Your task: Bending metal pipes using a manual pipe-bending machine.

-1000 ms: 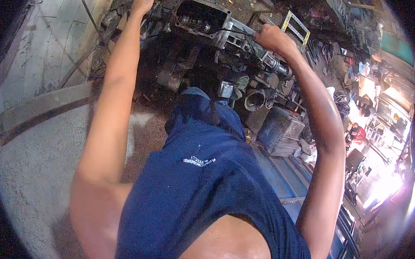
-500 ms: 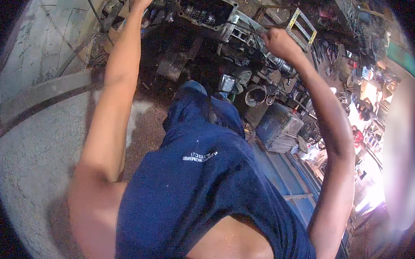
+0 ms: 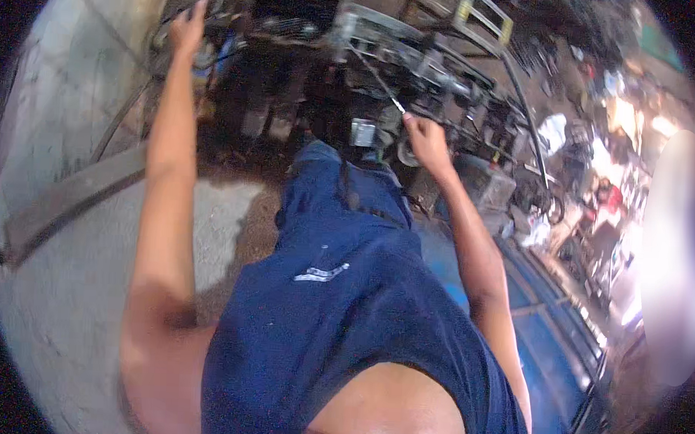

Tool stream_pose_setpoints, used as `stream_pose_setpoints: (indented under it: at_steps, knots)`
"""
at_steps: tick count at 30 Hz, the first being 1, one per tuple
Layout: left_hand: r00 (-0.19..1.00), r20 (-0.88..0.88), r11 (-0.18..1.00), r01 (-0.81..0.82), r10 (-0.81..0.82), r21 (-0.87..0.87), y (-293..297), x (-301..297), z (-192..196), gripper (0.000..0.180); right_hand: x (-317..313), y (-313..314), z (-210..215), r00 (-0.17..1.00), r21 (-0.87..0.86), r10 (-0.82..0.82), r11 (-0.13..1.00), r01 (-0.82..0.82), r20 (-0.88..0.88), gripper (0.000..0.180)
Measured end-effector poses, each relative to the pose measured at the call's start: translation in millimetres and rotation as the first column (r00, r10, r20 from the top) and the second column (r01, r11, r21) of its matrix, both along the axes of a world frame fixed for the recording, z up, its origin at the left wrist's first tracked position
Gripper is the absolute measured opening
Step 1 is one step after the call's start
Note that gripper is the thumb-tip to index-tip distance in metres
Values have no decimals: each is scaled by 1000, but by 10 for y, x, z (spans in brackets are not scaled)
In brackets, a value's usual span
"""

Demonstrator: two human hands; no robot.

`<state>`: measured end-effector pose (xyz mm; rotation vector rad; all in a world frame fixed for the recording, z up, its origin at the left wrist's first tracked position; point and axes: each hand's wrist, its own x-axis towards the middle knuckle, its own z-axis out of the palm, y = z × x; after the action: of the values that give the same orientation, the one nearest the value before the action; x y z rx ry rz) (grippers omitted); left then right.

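Note:
My right hand (image 3: 430, 145) is closed around the near end of a long thin metal rod (image 3: 380, 80). The rod slants away to the far left, and its far tip is near a grey metal frame part (image 3: 371, 33); whether they touch is unclear. Over at the far left, my left hand (image 3: 188, 32) is raised beside dark clutter by the wall. Its fingers look spread, though blurred, and I see nothing held in them. Between the hands, at the back, is an open dark metal housing (image 3: 292, 30) with parts inside.
A pale wall (image 3: 74, 73) and a low ledge (image 3: 76, 205) run along the left. Greasy machine parts (image 3: 461, 90) crowd the far right, below a yellow-edged rectangular frame (image 3: 484, 23). Blue metal panels (image 3: 544, 334) lie to my right.
My right hand has drawn back toward me and left, and the rod now shows clearly. My left hand has moved left and slightly nearer. The whole view has shifted.

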<state>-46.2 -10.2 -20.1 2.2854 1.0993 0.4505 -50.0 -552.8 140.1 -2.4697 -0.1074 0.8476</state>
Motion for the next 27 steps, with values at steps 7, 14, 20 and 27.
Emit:
stream_pose_setpoints:
  at_steps: [7, 14, 20, 27]
  knots:
    - [979, 196, 885, -39, -59, 464, -1394, -386, 421, 64, -1174, -2325, -503, 934, 24, -356, 934, 355, 32, 45]
    - [954, -29, 920, 296, -299, 256, -3821, -1439, -374, 17, -1646, -3992, -1309, 770, -84, -626, 766, 637, 126, 41]
    - [790, -380, 868, 370, -482, -333, -5028, -1895, -996, 28, -970, -4426, -1830, 729, -51, -592, 764, 644, 344, 27]
    - [764, -528, 598, -239, -370, -765, -5640, -1649, -1383, 57, 51, -4534, -2752, 702, -30, -493, 808, 589, 513, 23]
